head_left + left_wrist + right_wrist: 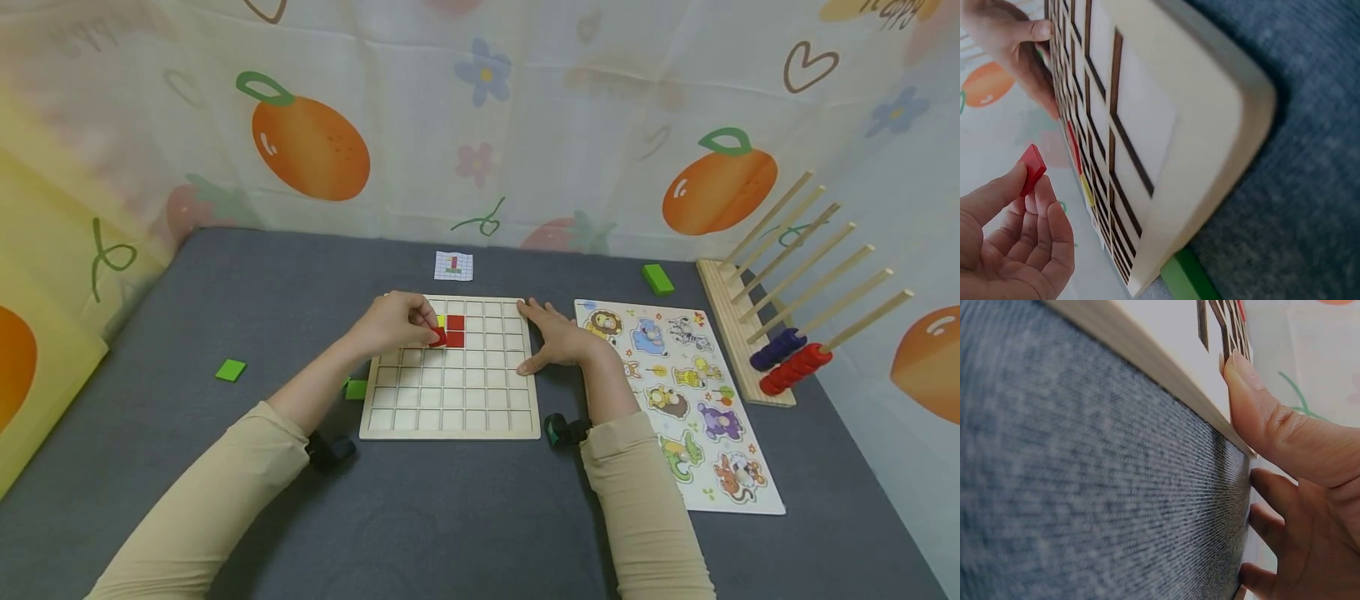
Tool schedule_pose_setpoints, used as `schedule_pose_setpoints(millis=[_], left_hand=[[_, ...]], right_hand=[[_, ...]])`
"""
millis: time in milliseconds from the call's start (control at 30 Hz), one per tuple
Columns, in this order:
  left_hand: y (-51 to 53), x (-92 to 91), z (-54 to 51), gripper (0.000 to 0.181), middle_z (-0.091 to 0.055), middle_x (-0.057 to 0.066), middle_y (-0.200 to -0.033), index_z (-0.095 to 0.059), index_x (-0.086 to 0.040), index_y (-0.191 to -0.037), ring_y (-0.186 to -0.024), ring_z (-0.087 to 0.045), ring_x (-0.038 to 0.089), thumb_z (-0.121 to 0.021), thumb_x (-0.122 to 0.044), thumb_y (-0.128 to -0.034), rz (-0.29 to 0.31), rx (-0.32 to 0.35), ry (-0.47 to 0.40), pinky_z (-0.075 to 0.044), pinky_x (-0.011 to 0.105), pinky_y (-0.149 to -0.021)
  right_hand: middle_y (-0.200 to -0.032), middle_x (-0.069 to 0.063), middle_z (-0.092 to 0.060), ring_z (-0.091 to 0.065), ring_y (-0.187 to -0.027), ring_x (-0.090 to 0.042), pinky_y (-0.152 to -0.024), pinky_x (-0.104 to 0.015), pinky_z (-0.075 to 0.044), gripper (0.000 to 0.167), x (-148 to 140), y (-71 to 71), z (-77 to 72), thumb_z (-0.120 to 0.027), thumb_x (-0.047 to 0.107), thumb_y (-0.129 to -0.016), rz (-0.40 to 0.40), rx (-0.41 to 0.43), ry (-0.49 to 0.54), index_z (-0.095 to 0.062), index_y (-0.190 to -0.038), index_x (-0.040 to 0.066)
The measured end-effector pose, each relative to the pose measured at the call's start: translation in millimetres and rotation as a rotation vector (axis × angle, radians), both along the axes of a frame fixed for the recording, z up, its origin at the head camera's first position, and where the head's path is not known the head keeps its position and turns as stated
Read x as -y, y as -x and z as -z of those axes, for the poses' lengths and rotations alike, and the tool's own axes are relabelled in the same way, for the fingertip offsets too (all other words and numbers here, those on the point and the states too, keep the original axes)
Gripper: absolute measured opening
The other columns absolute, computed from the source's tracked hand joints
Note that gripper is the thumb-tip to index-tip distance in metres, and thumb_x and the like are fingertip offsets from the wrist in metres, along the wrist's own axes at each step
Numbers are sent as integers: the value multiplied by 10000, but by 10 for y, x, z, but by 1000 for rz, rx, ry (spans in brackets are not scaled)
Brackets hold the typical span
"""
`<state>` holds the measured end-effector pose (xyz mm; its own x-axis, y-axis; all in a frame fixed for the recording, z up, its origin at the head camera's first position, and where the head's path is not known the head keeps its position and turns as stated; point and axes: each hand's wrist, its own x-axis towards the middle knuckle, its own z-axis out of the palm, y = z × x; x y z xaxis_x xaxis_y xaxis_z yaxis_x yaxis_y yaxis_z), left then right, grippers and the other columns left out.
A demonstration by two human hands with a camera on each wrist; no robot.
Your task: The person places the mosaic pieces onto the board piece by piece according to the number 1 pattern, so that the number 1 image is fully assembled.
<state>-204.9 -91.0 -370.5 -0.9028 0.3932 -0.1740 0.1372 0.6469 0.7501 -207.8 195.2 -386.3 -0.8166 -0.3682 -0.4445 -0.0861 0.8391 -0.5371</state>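
Left hand [396, 322]: clamped on red tile [1034, 171]
Red tile: above board's [451, 434] far half
Right hand [561, 337]: fingers apart, thumb on board's right rim
Green block [356, 390]: beside board's left rim

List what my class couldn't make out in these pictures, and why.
Head view: pattern card, fine details too small.
Head view: yellow tile, full outline hidden behind left hand and red tile.
Head view: animal board, part covered by right sleeve.
Left wrist view: green block, remainder cut off by bottom edge.

grey table [442, 517] bears grid board [472, 379], puzzle [693, 417], rack [732, 335], tiles [230, 370].
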Motion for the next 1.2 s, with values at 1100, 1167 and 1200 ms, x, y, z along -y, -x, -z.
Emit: schedule_pose_setpoints(millis=[1100,1167,1200], left_hand=[[-21,-235,192,69,-706,64,-787,-685,-54,-889,-656,-635,146,-739,-79,-853,68,5,61,-455,234,-673],[-20,-243,195,75,-705,58,-783,-684,-58,-878,-672,-618,136,-747,-86,-848,74,-14,74,-447,232,-676],[-21,-246,195,79,-704,56,-781,-684,-60,-872,-679,-612,136,-752,-89,-845,74,-20,80,-444,234,-678]], right_hand=[[-1686,-101,59,105,-1559,-341,-1218,-648,-12,1097,-10,11,13,-817,250,-811,-5,0,22,-62,-1604,177],[-1686,-100,60,105,-1559,-341,-1217,-651,-22,1097,-10,8,10,-817,251,-811,-4,2,21,-61,-1604,180],[-1686,-99,61,105,-1559,-341,-1217,-652,-26,1096,-11,7,9,-816,251,-812,-4,3,20,-62,-1604,181]])
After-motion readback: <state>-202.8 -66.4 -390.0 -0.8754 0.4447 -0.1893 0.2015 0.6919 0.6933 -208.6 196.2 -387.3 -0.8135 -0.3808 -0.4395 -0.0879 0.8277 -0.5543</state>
